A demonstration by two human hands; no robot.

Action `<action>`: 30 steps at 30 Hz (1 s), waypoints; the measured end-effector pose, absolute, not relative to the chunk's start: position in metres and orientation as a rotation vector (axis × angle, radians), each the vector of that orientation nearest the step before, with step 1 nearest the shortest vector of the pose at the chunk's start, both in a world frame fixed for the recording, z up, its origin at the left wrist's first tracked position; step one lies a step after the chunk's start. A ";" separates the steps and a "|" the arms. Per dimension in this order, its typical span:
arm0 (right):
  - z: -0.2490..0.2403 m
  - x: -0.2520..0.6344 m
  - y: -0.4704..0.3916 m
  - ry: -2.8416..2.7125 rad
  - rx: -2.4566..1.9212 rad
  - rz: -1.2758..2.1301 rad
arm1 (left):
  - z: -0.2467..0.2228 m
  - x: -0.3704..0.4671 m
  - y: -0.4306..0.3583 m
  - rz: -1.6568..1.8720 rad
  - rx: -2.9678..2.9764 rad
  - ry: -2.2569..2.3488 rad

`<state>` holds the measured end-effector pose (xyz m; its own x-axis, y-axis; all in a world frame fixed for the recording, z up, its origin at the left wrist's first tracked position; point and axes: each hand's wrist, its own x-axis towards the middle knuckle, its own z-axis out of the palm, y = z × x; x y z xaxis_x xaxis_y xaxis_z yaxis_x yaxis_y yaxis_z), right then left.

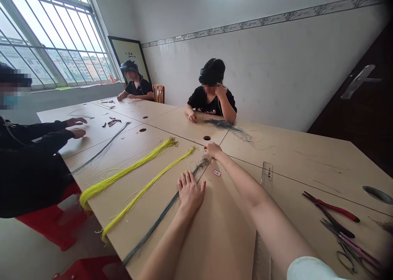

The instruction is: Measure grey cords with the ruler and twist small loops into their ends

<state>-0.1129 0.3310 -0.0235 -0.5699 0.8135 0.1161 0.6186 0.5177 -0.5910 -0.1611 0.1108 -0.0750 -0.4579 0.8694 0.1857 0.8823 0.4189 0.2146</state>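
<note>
My left hand [190, 191] lies flat with fingers spread, over the upper part of a dark grey cord bundle [153, 227] that runs down to the table's near edge. My right hand [213, 150] reaches forward past the bundle's looped end [204, 162]; its fingers are curled together, and anything between them is too small to make out. To the left lie a thin yellow cord bundle [150, 184] and a thicker yellow one [129, 168]. A small red-edged label [216, 172] sits just below my right hand.
A clear ruler [266, 174] lies partly under my right arm. Red-handled pliers [337, 210] and scissors [346, 247] rest at the right. Three people sit around the table [307, 157], one with grey cords [229, 126] opposite. Round holes [207, 138] pierce the tabletop.
</note>
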 end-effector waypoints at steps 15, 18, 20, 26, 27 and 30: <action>-0.018 -0.130 0.348 -2.917 -1.174 0.491 | -0.078 -0.159 0.109 -0.333 -1.648 -2.608; -0.012 -0.130 0.342 -2.994 -1.140 0.381 | -0.077 -0.159 0.110 -0.322 -1.644 -2.608; -0.008 -0.130 0.338 -3.028 -1.120 0.320 | -0.077 -0.160 0.109 -0.321 -1.642 -2.604; 0.006 -0.124 0.332 -3.118 -1.056 0.229 | -0.082 -0.160 0.109 -0.334 -1.629 -2.588; 0.008 -0.124 0.332 -3.130 -1.050 0.221 | -0.083 -0.160 0.110 -0.336 -1.626 -2.586; 0.008 -0.128 0.333 -3.158 -1.062 0.184 | -0.086 -0.160 0.111 -0.345 -1.621 -2.578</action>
